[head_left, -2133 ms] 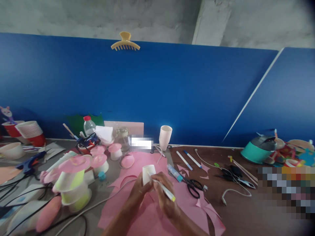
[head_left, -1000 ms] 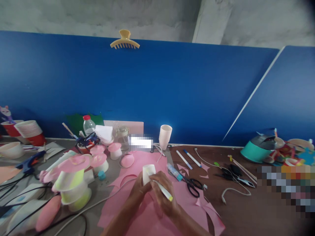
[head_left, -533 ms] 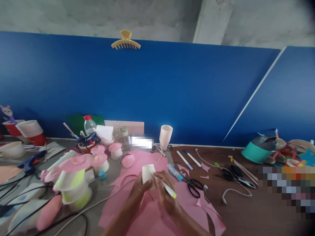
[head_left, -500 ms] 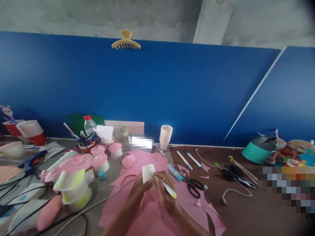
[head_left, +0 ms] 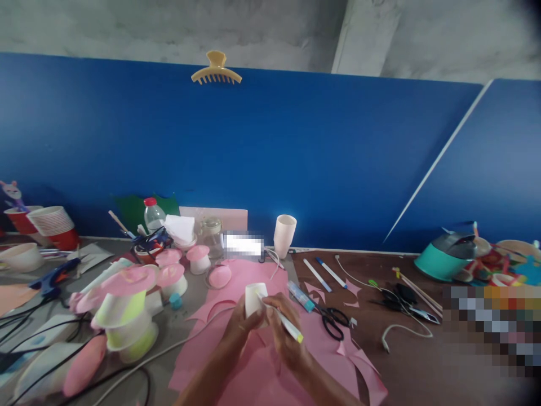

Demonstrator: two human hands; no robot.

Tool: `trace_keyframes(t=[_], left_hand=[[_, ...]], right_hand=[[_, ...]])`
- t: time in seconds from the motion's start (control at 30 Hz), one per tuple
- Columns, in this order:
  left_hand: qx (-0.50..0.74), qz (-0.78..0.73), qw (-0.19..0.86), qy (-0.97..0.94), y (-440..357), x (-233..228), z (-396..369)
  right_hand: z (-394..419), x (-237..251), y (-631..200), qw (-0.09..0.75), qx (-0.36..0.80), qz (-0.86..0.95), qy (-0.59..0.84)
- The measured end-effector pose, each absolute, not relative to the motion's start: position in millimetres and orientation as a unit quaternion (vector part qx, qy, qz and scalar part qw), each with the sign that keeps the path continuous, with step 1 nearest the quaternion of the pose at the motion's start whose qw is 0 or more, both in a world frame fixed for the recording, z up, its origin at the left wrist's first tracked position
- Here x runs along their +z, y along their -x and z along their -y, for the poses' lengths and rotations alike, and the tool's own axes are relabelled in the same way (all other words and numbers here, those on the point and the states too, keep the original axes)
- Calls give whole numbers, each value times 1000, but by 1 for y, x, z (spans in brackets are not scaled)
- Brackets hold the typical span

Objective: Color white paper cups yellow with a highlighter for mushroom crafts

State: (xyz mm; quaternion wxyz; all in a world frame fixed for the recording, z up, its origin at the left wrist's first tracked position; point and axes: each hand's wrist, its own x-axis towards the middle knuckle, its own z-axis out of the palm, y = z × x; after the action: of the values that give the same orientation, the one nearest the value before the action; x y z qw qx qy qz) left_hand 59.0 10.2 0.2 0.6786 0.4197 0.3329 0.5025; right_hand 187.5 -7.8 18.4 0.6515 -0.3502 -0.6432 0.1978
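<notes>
Left hand (head_left: pixel 240 329) wraps a small white cup (head_left: pixel 255 297), held upside down just above the pink paper (head_left: pixel 257 372) at the near middle of the worktop (head_left: pixel 422 361). Fingers closed round the cup's lower side; its flat base faces up.

Right hand (head_left: pixel 284 330) grips a marker (head_left: pixel 285 323) with a yellow-green end cap, pinched pen-fashion. The marker's tip end meets the cup's right side; whether it actually touches the surface cannot be told. Both hands are close together, nearly touching at the thumbs.

Around them:
- Black scissors (head_left: pixel 333 322) lie on the pink paper just right of the right hand, apart from it.
- A glue stick (head_left: pixel 300 297) with a blue end lies between the cup and the scissors.
- Two pens (head_left: pixel 324 273) lie farther back on the brown worktop.
- A white cable (head_left: pixel 395 332) curls to the right, well apart from the hands.
- A second white cup (head_left: pixel 284 235) stands upright by the blue partition (head_left: pixel 296 163).
- Left of the hands, pink-capped cup figures (head_left: pixel 131 307) stand in a group; a blue glue gun (head_left: pixel 53 278) lies beyond them.
- A tan hair claw (head_left: pixel 216 70) is clipped on the partition's top edge.
- A teal pot (head_left: pixel 443 259) sits far right.
</notes>
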Motion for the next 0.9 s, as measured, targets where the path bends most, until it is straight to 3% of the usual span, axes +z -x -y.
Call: trace_keyframes(t=[0.9], left_hand=[[506, -289, 687, -434, -62, 12, -6]], right_hand=[[4, 8, -189, 678, 235, 570, 400]])
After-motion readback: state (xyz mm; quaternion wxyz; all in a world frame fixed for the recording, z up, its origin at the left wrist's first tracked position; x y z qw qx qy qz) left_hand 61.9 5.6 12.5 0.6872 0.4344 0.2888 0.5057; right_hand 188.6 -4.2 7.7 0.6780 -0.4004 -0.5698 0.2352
